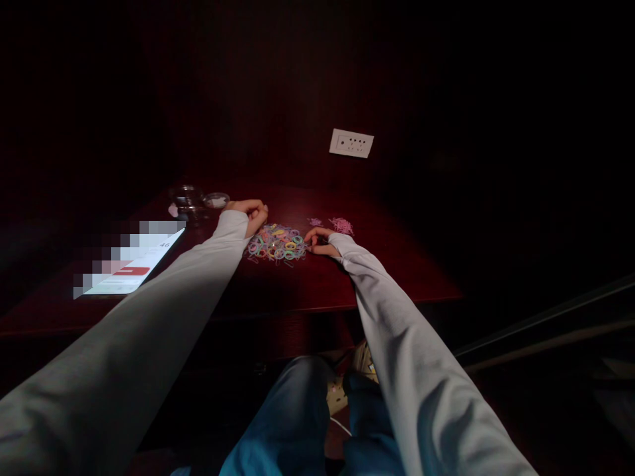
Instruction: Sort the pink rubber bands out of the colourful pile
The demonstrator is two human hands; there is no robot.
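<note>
A pile of small multicoloured rubber bands (pixel 278 244) lies on the dark red table (pixel 297 291). My left hand (pixel 251 213) rests at the pile's upper left edge, its fingers curled closed; whatever they may hold is hidden. At the right edge of the pile is my right hand (pixel 321 242), thumb and forefinger pinched together near the bands, with the thing between the tips too small to make out. Beyond it sit a pink heap of little bands (pixel 342 226) and a smaller purple heap (pixel 315 222).
A lit screen (pixel 143 261) lies at the left, beside my left sleeve. Clear round containers (pixel 187 198) and a small round dish (pixel 217 200) stand at the back left. A white socket plate (pixel 351 143) is on the wall behind. The table's front edge runs above my knees.
</note>
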